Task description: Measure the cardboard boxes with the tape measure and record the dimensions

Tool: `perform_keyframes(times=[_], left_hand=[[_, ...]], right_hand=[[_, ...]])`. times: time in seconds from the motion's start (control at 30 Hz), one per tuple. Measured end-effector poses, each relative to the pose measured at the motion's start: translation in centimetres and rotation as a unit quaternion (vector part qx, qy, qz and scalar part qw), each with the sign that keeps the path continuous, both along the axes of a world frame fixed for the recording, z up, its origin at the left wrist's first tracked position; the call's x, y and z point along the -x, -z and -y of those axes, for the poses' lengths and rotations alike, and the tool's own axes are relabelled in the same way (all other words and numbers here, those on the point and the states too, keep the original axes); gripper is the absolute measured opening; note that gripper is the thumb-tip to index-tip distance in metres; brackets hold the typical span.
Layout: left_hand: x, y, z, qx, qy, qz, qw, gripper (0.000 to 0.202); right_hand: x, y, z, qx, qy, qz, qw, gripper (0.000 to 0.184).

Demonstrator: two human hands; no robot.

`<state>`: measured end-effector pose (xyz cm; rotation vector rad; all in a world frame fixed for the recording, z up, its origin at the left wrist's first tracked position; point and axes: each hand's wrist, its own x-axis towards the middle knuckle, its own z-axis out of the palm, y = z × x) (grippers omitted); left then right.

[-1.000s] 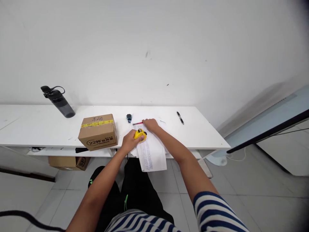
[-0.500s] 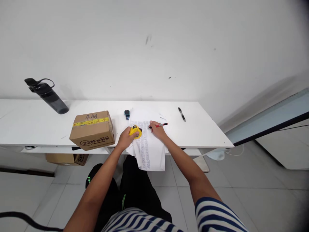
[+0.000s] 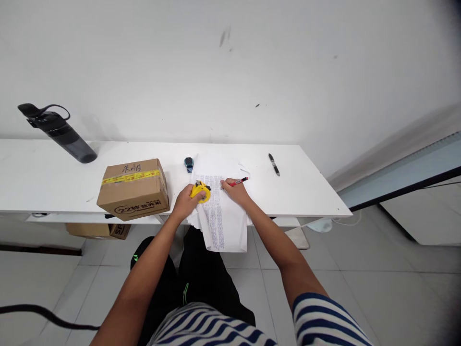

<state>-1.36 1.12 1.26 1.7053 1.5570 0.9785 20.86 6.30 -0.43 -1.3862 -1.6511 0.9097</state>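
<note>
Red pen (image 3: 240,181) between right fingers (image 3: 226,184), yellow tape measure (image 3: 203,188) in left fingers (image 3: 196,197).

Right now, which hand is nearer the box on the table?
Left. The left hand, holding a tape measure, is just right of the box; the right hand, holding a red pen, is farther right, over the paper.

White paper (image 3: 232,223) bearing blue writing, hanging over the table (image 3: 306,194) front, yellow tape measure (image 3: 198,188) being held at the paper's left, red pen (image 3: 240,181) slanting tip-down over it
</note>
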Motion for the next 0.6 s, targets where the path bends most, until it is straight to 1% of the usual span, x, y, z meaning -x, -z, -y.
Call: perform_keyframes(times=[0.2, 0.37, 0.6], left_hand=[[-0.06, -0.07, 0.05, 0.008, -0.001, 0.008, 1.0, 0.035], [-0.06, -0.22, 0.17, 0.007, -0.009, -0.006, 1.0, 0.034], [-0.03, -0.03, 0.12, 0.004, -0.013, 0.006, 1.0, 0.034]], right_hand=[[-0.1, 0.14, 0.02, 0.004, 0.019, 0.005, 1.0, 0.039], [-0.24, 0.14, 0.11, 0.005, 0.0, 0.008, 1.0, 0.038], [-0.25, 0.19, 0.15, -0.003, 0.018, 0.005, 1.0, 0.038]])
